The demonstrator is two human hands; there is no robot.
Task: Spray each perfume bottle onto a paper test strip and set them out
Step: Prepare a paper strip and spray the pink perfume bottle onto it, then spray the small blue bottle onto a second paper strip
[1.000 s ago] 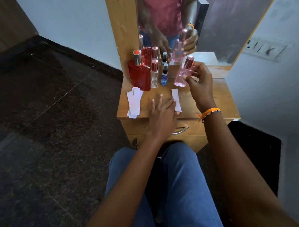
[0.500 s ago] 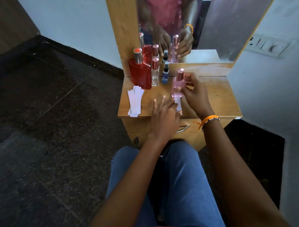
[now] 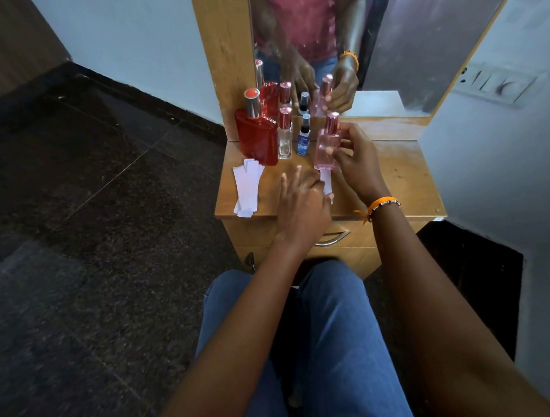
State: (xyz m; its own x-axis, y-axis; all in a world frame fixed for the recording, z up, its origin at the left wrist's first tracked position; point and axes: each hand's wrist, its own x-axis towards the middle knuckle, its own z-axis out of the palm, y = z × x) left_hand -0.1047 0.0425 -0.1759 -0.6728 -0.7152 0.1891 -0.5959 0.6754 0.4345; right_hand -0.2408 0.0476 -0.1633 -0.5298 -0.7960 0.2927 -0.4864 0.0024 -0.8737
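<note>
My right hand (image 3: 357, 163) grips a pink perfume bottle (image 3: 326, 149) with a rosy metallic cap, upright, its base at the far end of a white paper strip (image 3: 326, 182). My left hand (image 3: 302, 204) lies flat with fingers spread, pressing the near part of that strip onto the wooden table (image 3: 401, 177). At the back left stand a large red bottle (image 3: 256, 136), a slim clear bottle (image 3: 285, 138) and a small blue bottle (image 3: 303, 137). A loose stack of white strips (image 3: 247, 187) lies on the table's left side.
A mirror (image 3: 370, 46) rises behind the bottles and reflects them and both hands. The table has a drawer with a metal handle (image 3: 333, 239) below its front edge. A wall with a switch panel (image 3: 498, 85) is close on the right. My knees in jeans are under the table edge.
My right hand has brought the pink bottle down and leftward from a raised tilt to upright at the strip's far end. My left hand has stayed on the strip.
</note>
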